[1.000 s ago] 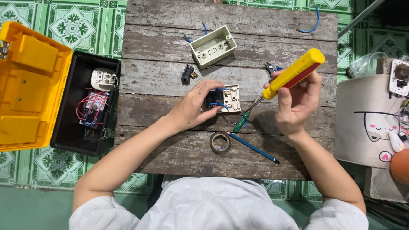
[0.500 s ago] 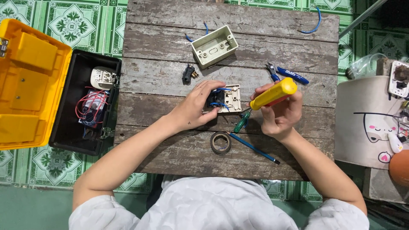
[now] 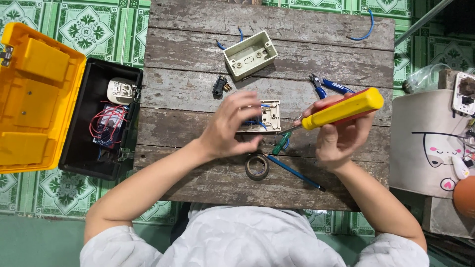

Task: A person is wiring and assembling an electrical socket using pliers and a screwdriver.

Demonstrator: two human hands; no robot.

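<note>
- Table (image 3: 198, 99): weathered planks, the landmark.
- Toolbox (image 3: 74, 118): open, left of the table.
- Left hand (image 3: 230, 128): mid-table, fingers pressed on the switch plate (image 3: 269, 116).
- Right hand (image 3: 339, 136): clamped around the screwdriver (image 3: 341, 109), tip at the plate's right edge.
- Tape roll (image 3: 257, 166): near the table's front edge.

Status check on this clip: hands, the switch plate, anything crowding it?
Left hand pins switch plate on table. Right hand grips yellow screwdriver, tip at plate edge. Tape roll and green screwdriver close by.
</note>
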